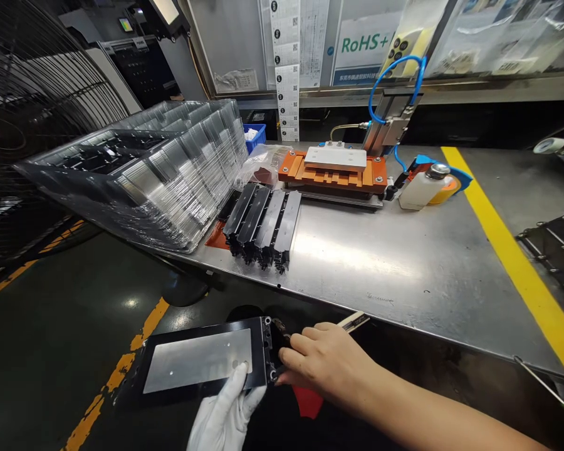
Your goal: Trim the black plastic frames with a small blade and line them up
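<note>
My left hand (228, 407), in a white glove, grips a flat black-framed panel (202, 358) with a grey rectangular face. The thumb lies on the grey face near its lower right corner, and the panel is held below the table's front edge. My right hand (317, 360), bare, is closed with curled fingers at the panel's right end, beside its small screw bosses. A slim cream-coloured handle (355, 321) sticks out behind this hand; the tool's working end is hidden by the fingers and dark background. Something red (307, 401) shows beneath the right hand.
Black elongated parts (263, 222) lie side by side on the metal table (380, 250). Left of them stand stacked clear plastic trays (183, 181). Behind are an orange fixture (333, 172) and a white bottle (423, 188). A large fan (37, 125) stands at left.
</note>
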`<control>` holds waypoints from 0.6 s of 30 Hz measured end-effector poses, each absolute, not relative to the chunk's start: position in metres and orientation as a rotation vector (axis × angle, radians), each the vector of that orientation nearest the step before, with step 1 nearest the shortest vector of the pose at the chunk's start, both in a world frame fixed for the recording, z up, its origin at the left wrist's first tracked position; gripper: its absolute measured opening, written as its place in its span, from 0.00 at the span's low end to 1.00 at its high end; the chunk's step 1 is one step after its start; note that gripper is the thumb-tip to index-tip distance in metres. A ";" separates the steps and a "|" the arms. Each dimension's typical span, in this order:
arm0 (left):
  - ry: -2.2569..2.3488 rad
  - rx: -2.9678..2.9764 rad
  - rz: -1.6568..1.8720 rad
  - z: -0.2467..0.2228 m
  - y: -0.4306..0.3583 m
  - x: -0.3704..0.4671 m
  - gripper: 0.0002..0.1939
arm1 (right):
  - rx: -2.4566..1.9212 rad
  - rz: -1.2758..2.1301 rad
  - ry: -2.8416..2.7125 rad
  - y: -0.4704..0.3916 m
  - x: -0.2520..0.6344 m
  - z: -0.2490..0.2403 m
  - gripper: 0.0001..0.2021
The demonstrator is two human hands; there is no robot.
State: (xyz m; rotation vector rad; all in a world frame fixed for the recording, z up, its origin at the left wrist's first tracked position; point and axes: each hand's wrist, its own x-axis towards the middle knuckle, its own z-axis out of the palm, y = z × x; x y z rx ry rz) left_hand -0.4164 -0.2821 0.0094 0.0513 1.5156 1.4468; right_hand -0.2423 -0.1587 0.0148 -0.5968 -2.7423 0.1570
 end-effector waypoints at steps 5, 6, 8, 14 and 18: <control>1.345 -0.078 1.267 0.022 -0.272 -0.427 0.13 | -0.508 0.206 -2.707 -0.156 -0.238 0.017 0.26; 1.335 -0.083 1.259 0.025 -0.270 -0.426 0.11 | -0.494 0.210 -2.705 -0.156 -0.237 0.018 0.26; 1.339 -0.102 1.245 0.030 -0.266 -0.423 0.05 | -0.472 0.224 -2.699 -0.157 -0.237 0.018 0.27; 1.265 -0.216 1.287 0.038 -0.264 -0.415 0.10 | -0.585 0.312 -2.576 -0.160 -0.239 0.007 0.32; 1.380 -0.121 1.398 0.045 -0.265 -0.406 0.06 | -0.644 0.300 -2.497 -0.161 -0.242 0.006 0.33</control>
